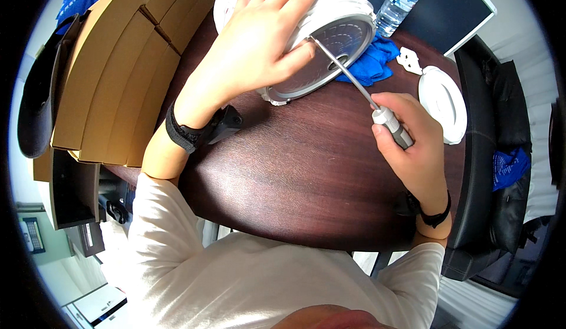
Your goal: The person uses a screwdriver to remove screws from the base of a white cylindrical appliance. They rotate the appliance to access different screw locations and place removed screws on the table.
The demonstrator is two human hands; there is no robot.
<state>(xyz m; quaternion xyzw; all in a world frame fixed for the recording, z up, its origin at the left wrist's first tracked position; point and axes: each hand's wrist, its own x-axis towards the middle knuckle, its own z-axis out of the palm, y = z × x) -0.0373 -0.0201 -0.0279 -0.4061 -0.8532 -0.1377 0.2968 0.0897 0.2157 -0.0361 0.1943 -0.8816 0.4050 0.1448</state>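
A white rounded appliance (352, 2), which looks like a rice cooker, stands tilted at the far side of the table. Its round metal plate (295, 80) faces me. My left hand (268, 31) lies on the white body with fingers stretched and apart, the thumb by the plate's rim. My right hand (413, 134) is closed round the grey and white handle of a screwdriver (354, 81). The shaft slants up and left across the plate, its tip at the rim beside my left thumb. Whether a screw sits under the tip, I cannot tell.
Behind the appliance lie a blue cloth (374, 61) and a water bottle (400, 6). A white oval ring-shaped part (442, 105) and a small white piece (408, 61) rest at the right on the brown table (283, 164). Cardboard boxes (112, 81) stand at the left, a black sofa (489, 170) at the right.
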